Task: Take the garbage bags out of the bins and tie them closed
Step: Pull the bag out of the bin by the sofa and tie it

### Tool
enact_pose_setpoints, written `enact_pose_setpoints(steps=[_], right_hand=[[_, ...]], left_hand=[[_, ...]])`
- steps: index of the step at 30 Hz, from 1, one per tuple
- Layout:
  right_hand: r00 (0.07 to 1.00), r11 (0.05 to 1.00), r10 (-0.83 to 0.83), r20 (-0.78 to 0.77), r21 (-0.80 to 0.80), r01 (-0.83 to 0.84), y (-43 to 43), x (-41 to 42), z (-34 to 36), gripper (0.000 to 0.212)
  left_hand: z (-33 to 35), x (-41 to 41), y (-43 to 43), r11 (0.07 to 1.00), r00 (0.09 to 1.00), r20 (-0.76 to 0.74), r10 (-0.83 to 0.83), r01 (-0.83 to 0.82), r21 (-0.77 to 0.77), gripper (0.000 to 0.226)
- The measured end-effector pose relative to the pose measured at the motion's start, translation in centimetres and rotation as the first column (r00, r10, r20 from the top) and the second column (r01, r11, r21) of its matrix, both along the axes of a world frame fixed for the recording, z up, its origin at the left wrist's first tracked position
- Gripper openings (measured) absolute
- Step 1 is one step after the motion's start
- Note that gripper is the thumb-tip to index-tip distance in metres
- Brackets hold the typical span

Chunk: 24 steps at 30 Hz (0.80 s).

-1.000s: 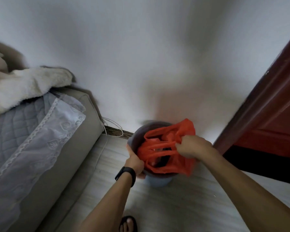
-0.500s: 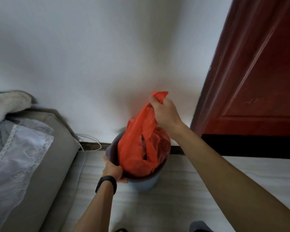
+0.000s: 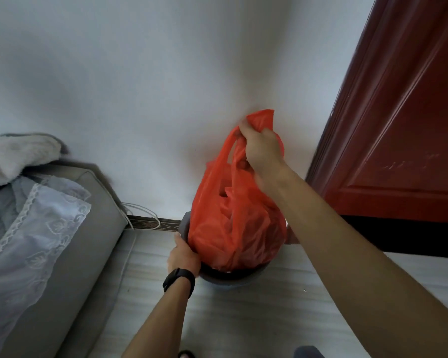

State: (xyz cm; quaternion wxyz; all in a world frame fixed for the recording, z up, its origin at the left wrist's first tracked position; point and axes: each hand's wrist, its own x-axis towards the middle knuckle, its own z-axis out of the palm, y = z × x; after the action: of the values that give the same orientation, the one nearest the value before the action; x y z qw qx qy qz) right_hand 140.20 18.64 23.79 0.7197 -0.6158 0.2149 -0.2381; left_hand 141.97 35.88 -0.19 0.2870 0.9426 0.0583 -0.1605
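A red-orange plastic garbage bag (image 3: 233,223) hangs stretched above a small grey bin (image 3: 230,279) that stands on the floor by the white wall. My right hand (image 3: 260,148) grips the bag's gathered handles at the top. The bag's lower part still sits inside the bin's mouth. My left hand (image 3: 183,258), with a black band on the wrist, grips the bin's left rim. The bag is bulging with contents that I cannot make out.
A grey bed (image 3: 70,249) with lace-edged cloth and a white fluffy blanket (image 3: 16,158) fills the left side. White cables (image 3: 140,215) run along the baseboard. A dark red door (image 3: 398,125) stands at the right. Pale striped floor lies in front of the bin.
My right hand gathered the bag's handles and pulled the bag upward, out of the bin. My left hand stayed on the bin's rim. The view swung right toward the door.
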Motion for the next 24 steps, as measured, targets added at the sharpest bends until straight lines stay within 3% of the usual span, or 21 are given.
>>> enact_pose_setpoints(steps=[3,6,8,14,17,19,22,24], right_hand=[[0.999,0.999,-0.050,0.001,0.015,0.050,-0.5,0.8,1.0,0.035],[0.968,0.969,-0.234,0.093,0.109,0.223,-0.6,1.5,0.6,0.036],[0.949,0.945,-0.281,0.140,0.211,0.249,-0.9,1.3,-0.1,0.037],[0.960,0.961,-0.069,0.272,0.277,-0.009,-1.0,0.0,1.7,0.044],[0.922,0.883,-0.090,0.378,0.458,-0.101,-2.2,-1.4,2.8,0.039],[0.926,0.854,-0.140,0.350,0.517,-0.065,-3.2,-2.1,2.2,0.044],[0.963,0.921,-0.182,0.199,0.378,0.095,-3.3,-2.3,0.7,0.053],[0.979,0.934,-0.144,0.141,0.346,0.087,-2.4,-1.9,0.5,0.051]], left_hand=[[-0.3,0.1,0.2,0.997,0.999,0.011,-0.041,0.040,0.064,0.038],[-0.4,0.4,-0.3,0.989,0.991,0.034,-0.129,0.127,0.072,0.031],[-0.3,0.4,-0.6,0.984,0.985,0.047,-0.166,0.162,0.079,0.025],[0.6,0.6,-0.6,0.967,0.965,0.142,-0.219,0.195,0.166,0.020],[1.9,1.6,-0.4,0.961,0.957,0.135,-0.258,0.240,0.136,0.028],[2.6,2.6,0.5,0.972,0.971,0.067,-0.229,0.224,0.072,0.037],[1.5,4.3,2.6,0.989,0.991,-0.045,-0.125,0.122,-0.079,0.048],[-2.1,5.8,4.0,0.988,0.994,-0.071,-0.078,0.068,-0.138,0.050]])
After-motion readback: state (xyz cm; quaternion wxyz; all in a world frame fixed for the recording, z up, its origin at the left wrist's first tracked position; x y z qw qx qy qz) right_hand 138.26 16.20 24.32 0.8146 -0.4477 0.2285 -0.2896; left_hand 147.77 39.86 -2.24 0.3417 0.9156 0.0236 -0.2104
